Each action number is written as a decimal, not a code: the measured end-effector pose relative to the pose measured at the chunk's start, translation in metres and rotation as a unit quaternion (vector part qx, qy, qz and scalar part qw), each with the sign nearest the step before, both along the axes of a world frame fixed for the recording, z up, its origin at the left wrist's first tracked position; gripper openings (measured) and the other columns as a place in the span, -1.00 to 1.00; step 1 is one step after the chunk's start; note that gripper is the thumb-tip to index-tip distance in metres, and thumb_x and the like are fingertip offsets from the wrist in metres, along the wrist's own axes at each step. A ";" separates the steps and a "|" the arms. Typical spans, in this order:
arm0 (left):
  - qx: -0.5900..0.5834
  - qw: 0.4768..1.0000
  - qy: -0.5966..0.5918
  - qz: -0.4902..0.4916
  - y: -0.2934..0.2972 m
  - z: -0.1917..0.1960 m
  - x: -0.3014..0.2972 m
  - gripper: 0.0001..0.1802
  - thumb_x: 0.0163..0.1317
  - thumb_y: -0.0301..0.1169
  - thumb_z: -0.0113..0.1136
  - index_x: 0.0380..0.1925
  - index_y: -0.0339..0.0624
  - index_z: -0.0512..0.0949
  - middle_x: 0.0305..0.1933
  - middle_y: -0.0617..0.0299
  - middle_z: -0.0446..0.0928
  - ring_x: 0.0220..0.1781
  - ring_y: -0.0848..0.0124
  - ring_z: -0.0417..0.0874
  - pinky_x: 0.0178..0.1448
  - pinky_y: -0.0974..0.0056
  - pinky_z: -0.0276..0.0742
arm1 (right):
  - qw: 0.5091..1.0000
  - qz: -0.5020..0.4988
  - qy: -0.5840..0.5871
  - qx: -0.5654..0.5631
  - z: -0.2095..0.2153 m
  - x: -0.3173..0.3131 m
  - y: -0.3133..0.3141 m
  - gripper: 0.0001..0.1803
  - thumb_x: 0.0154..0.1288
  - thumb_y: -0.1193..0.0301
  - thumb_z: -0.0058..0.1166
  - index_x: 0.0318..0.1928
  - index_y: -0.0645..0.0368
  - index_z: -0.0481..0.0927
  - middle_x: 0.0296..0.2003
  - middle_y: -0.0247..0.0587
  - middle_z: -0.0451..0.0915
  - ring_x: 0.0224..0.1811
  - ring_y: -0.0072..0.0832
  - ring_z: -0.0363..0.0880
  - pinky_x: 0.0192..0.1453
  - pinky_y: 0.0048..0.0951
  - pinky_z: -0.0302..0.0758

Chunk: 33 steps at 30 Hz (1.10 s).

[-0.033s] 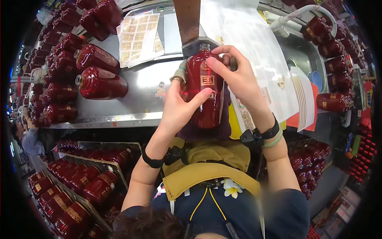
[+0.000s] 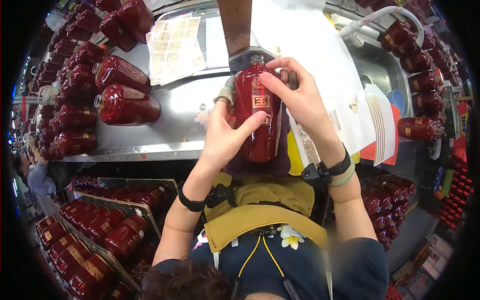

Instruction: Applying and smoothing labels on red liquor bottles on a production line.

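A dark red glass bottle [image 2: 258, 142] lies on its back on a dark cloth pad [image 2: 283, 161], its open clear neck pointing away from me. Gold-framed labels [image 2: 260, 101] run down its front, crossed by thin red light lines. My left hand [image 2: 225, 130] wraps the bottle's left side, thumb pressed on the front by the lower label. A pale covering sits on one of its fingers. My right hand [image 2: 300, 92] grips the upper right side, thumb on the top label and index finger at the shoulder near the neck. A small dark piece shows by its curled fingers.
Two more red bottles [image 2: 127, 105] lie on the metal worktop [image 2: 177, 110] at left, beside many others. Label sheets [image 2: 175, 47] lie behind. White sheeting [image 2: 310, 45] covers the right side, next to a sink [image 2: 372, 65]. Trays of bottles [image 2: 100, 220] stand below; a person [image 2: 37, 172] is far left.
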State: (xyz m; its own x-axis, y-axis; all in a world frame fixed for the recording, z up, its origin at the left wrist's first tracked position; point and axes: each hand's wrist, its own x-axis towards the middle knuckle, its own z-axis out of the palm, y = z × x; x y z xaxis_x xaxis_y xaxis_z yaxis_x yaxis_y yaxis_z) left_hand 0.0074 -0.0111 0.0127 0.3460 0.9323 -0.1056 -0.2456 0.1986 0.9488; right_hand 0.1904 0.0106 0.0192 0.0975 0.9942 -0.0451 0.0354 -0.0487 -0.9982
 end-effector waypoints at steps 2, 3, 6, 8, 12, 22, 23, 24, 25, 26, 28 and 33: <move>-0.006 1.000 0.019 0.004 0.000 -0.004 -0.001 -0.20 0.30 -0.46 0.43 0.44 -0.42 0.22 0.35 0.02 0.46 0.35 0.33 0.55 0.43 0.18 0.51 | 1.000 0.001 -0.017 -0.003 0.002 0.000 0.000 -0.63 0.29 0.28 0.42 -0.02 0.24 0.67 -0.41 -0.57 0.28 -0.41 -0.76 0.20 -0.34 -0.65 0.24; -0.006 1.000 0.019 0.004 -0.001 -0.003 -0.002 -0.20 0.30 -0.46 0.43 0.44 -0.42 0.22 0.35 0.02 0.46 0.35 0.33 0.55 0.43 0.18 0.51 | 0.999 -0.001 -0.039 0.002 0.005 -0.001 -0.001 -0.63 0.29 0.29 0.42 -0.01 0.24 0.67 -0.41 -0.58 0.28 -0.41 -0.75 0.19 -0.34 -0.65 0.24; -0.005 1.000 0.017 -0.004 -0.001 -0.002 -0.002 -0.21 0.31 -0.46 0.42 0.44 -0.42 0.22 0.35 0.01 0.46 0.36 0.32 0.54 0.44 0.17 0.49 | 1.000 -0.004 -0.025 -0.014 0.006 -0.002 -0.003 -0.63 0.28 0.29 0.42 -0.01 0.23 0.67 -0.41 -0.58 0.28 -0.41 -0.75 0.19 -0.34 -0.65 0.24; -0.020 1.000 0.002 -0.009 0.000 -0.004 -0.001 -0.21 0.31 -0.44 0.43 0.43 -0.42 0.23 0.35 -0.01 0.46 0.36 0.31 0.54 0.45 0.17 0.48 | 0.999 -0.005 -0.034 -0.006 0.005 -0.001 -0.003 -0.64 0.28 0.30 0.42 -0.01 0.24 0.67 -0.42 -0.58 0.28 -0.41 -0.75 0.19 -0.34 -0.65 0.24; -0.001 1.000 0.027 -0.010 0.000 -0.005 -0.002 -0.21 0.31 -0.43 0.44 0.43 -0.42 0.23 0.34 -0.02 0.46 0.35 0.30 0.54 0.45 0.16 0.48 | 0.998 -0.011 -0.052 -0.015 0.009 -0.002 -0.002 -0.65 0.28 0.30 0.42 -0.03 0.23 0.67 -0.43 -0.58 0.27 -0.40 -0.74 0.18 -0.33 -0.64 0.23; -0.007 1.000 0.009 0.005 -0.001 -0.001 -0.001 -0.25 0.33 -0.42 0.42 0.40 -0.43 0.25 0.34 -0.03 0.46 0.35 0.31 0.53 0.44 0.16 0.49 | 0.999 -0.010 -0.044 -0.012 0.009 -0.004 -0.001 -0.65 0.29 0.29 0.41 -0.03 0.25 0.67 -0.45 -0.57 0.27 -0.40 -0.73 0.19 -0.33 -0.62 0.22; -0.008 1.000 0.002 0.003 -0.001 0.000 0.000 -0.25 0.33 -0.43 0.42 0.40 -0.44 0.25 0.34 -0.03 0.46 0.35 0.31 0.53 0.43 0.16 0.49 | 0.999 -0.010 -0.040 -0.010 0.009 -0.004 -0.001 -0.64 0.29 0.29 0.41 -0.03 0.25 0.67 -0.45 -0.57 0.27 -0.40 -0.73 0.19 -0.33 -0.62 0.22; -0.009 1.000 0.002 0.003 -0.001 -0.001 0.000 -0.25 0.33 -0.43 0.42 0.40 -0.44 0.25 0.34 -0.03 0.46 0.35 0.31 0.53 0.43 0.16 0.49 | 0.999 -0.011 -0.040 -0.010 0.009 -0.003 -0.001 -0.64 0.29 0.29 0.41 -0.03 0.25 0.67 -0.45 -0.57 0.27 -0.40 -0.73 0.19 -0.33 -0.62 0.22; -0.006 1.000 0.013 -0.002 0.000 -0.001 -0.001 -0.26 0.34 -0.43 0.42 0.40 -0.44 0.24 0.34 -0.03 0.46 0.35 0.31 0.53 0.43 0.16 0.50 | 0.999 -0.011 -0.045 -0.013 0.009 -0.003 -0.001 -0.64 0.29 0.29 0.41 -0.03 0.25 0.67 -0.45 -0.57 0.27 -0.40 -0.73 0.20 -0.33 -0.62 0.23; -0.004 1.000 0.024 -0.007 0.000 -0.002 -0.001 -0.26 0.34 -0.44 0.41 0.40 -0.45 0.24 0.34 -0.03 0.46 0.35 0.31 0.53 0.43 0.16 0.50 | 0.999 -0.011 -0.049 -0.017 0.008 -0.003 -0.001 -0.64 0.29 0.28 0.41 -0.03 0.25 0.67 -0.44 -0.57 0.28 -0.40 -0.73 0.20 -0.33 -0.62 0.23; -0.005 1.000 0.015 -0.004 -0.001 -0.003 -0.001 -0.26 0.34 -0.45 0.41 0.40 -0.44 0.24 0.34 -0.02 0.46 0.35 0.31 0.54 0.42 0.16 0.51 | 0.999 -0.011 -0.044 -0.018 0.008 -0.003 -0.001 -0.64 0.29 0.29 0.42 -0.03 0.25 0.67 -0.44 -0.57 0.28 -0.39 -0.73 0.20 -0.33 -0.62 0.23; -0.016 1.000 0.010 -0.008 0.000 -0.001 -0.002 -0.23 0.34 -0.45 0.40 0.43 -0.44 0.21 0.38 -0.02 0.42 0.38 0.31 0.51 0.44 0.17 0.48 | 0.999 -0.013 -0.045 -0.015 0.008 -0.004 -0.002 -0.63 0.30 0.27 0.42 -0.03 0.26 0.67 -0.44 -0.57 0.28 -0.39 -0.74 0.20 -0.32 -0.64 0.23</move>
State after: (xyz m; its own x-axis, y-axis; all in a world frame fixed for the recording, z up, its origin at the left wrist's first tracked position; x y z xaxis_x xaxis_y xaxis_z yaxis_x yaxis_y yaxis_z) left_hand 0.0054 -0.0114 0.0117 0.3585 0.9225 -0.1427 -0.2239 0.2334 0.9463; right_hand 0.1867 0.0088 0.0276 0.1273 0.9897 -0.0649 0.1239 -0.0808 -0.9890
